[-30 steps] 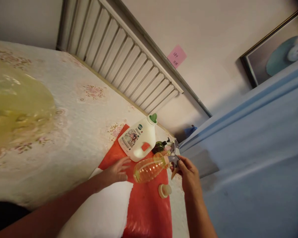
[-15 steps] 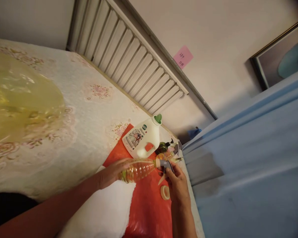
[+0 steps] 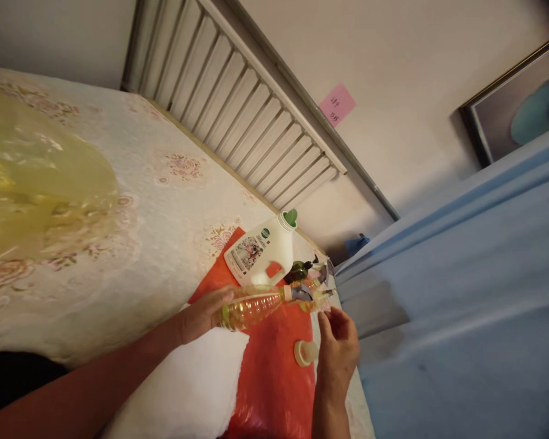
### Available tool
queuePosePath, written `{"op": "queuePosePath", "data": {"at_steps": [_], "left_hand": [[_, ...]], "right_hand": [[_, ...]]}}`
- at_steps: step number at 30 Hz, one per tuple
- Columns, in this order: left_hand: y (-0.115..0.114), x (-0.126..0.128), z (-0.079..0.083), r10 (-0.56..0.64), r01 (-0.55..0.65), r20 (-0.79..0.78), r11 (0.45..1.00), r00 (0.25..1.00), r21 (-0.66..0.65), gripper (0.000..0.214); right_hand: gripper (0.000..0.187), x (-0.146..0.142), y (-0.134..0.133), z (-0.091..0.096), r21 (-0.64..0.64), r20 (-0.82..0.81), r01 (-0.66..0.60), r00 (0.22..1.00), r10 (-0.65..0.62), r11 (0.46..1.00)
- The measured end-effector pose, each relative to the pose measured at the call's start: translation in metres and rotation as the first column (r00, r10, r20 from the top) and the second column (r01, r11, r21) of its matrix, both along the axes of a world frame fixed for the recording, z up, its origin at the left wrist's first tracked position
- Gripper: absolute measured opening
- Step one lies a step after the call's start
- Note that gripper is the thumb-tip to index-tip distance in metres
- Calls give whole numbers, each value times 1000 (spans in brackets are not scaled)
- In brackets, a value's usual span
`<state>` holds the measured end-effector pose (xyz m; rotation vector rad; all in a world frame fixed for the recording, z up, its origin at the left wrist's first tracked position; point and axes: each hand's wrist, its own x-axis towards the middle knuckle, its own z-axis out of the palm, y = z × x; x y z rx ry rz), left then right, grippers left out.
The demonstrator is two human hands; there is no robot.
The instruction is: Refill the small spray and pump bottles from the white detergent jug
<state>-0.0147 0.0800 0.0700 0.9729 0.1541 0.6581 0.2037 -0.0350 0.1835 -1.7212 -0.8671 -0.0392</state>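
Observation:
My left hand grips the base end of a clear, ribbed spray bottle. Its fingers are partly hidden by the bottle, which is tilted nearly onto its side and has a grey trigger sprayer head pointing right. Just beyond that head is my right hand, fingers half curled and thumb apart from them, with nothing visible in it. Below the bottle, a cream-coloured round cap lies on red plastic. Behind the bottle stands a white detergent jug with a green spout.
A dark green pump bottle and other spray bottles cluster at the table's far corner. White cloth lies under my left forearm. A yellow, translucent bag sits at left on the floral tablecloth. A blue curtain hangs at right.
My right hand has let go of the sprayer head and moved slightly right and down. The sprayer head's trigger has turned out of its former position. The bottle has shifted slightly left and up.

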Motion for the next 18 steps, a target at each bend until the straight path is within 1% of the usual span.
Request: {"op": "queuePosePath", "data": {"at_steps": [1,2,4,5,6,7,10,14,16,18], "left_hand": [[0,1,-2,-6,7,27,999,1000,-35,59],[0,2,-5,-9,13,53,997,999,-77,59],[0,6,-11,-14,22,74,993,997,-113,61],[0,8,-15,-17,24,70,994,997,-111,62],[0,10,-18,-16,21,59,995,998,-97,63],[0,11,-20,-12,15,43,997,999,-76,65],[1,13,-24,4,-4,-6,1000,1000,-8,68],[-1,11,-22,9,-5,-59,999,998,54,68],[-2,11,-21,8,-3,-72,997,997,71,67],[-2,11,-21,16,-10,-78,997,997,78,66]], "right_hand": [[33,-4,-2,-4,18,1,42,999,-42,999],[30,-8,-3,-9,5,-21,35,999,-35,999],[31,-18,-2,-18,-42,-140,-87,987,81,995],[34,-21,0,-22,-46,-215,-151,967,138,987],[35,-24,4,-26,-31,-284,-191,943,174,981],[36,-25,7,-29,-4,-340,-203,921,189,979],[34,-24,17,-40,66,-433,-159,885,172,985],[33,-22,22,-50,98,-439,-145,882,173,985],[34,-23,22,-52,112,-443,-147,878,181,983],[35,-25,22,-53,139,-476,-156,855,204,978]]}}
